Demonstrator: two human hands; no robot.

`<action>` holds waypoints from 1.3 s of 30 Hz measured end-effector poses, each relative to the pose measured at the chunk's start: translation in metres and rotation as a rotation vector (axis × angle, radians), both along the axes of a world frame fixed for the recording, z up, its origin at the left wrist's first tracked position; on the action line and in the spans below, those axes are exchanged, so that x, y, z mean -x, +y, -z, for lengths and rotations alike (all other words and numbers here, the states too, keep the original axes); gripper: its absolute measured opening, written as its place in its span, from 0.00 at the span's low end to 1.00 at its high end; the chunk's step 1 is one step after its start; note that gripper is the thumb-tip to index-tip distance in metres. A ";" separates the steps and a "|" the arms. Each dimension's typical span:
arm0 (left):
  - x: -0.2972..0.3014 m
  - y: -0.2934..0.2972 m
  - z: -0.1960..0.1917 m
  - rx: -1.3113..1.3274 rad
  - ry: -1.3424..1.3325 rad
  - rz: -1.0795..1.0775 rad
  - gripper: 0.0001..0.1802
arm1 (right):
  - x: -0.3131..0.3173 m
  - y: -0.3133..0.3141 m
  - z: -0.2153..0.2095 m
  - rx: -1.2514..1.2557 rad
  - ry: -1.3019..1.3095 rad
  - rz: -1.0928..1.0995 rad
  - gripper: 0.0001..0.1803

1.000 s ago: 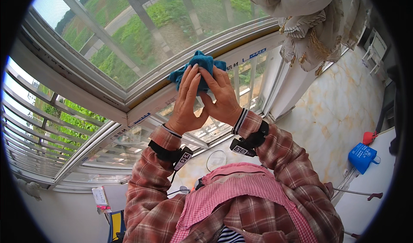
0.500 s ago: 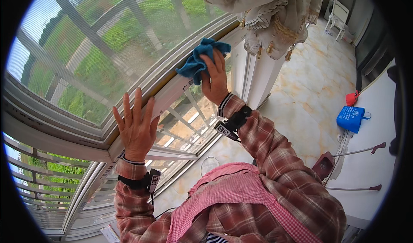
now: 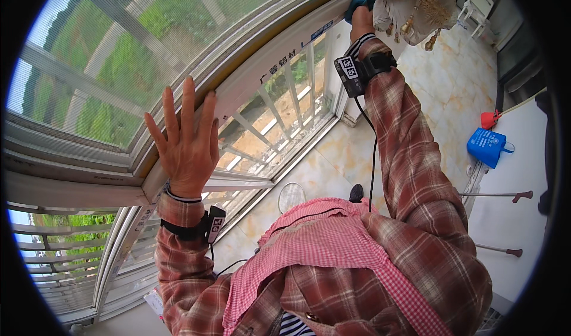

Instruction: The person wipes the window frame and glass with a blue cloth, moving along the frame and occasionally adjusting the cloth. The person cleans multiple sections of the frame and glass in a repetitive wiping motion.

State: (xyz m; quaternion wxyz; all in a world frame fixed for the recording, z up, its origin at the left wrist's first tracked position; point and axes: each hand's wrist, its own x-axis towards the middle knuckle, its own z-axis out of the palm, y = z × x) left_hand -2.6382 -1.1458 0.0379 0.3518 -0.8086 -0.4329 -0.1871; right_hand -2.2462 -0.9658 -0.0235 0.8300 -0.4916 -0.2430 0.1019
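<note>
The bare left hand (image 3: 188, 151) lies spread on the white metal window frame (image 3: 242, 90); at the far right, the bare right hand (image 3: 361, 22) holds a blue cloth (image 3: 358, 3) beside a beige curtain (image 3: 410, 6).

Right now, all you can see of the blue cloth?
The blue cloth shows as a dark teal, crumpled patch, apparently soft fabric, near the top of the view. It is by the far end of the white window rail, next to the hanging curtain. The right hand is on it, fingers mostly hidden; dampness can't be told.
</note>
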 end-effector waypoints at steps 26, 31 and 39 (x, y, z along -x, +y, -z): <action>0.082 -0.050 0.030 -0.119 -0.410 0.206 0.17 | 0.192 -0.119 0.040 -0.053 0.389 -0.730 0.13; 0.076 -0.045 0.035 -0.187 -0.392 0.143 0.19 | 0.185 -0.090 0.031 -0.087 0.534 -0.522 0.16; 0.070 -0.040 0.043 -0.253 -0.372 0.091 0.22 | 0.283 -0.115 0.055 0.112 0.197 -0.458 0.17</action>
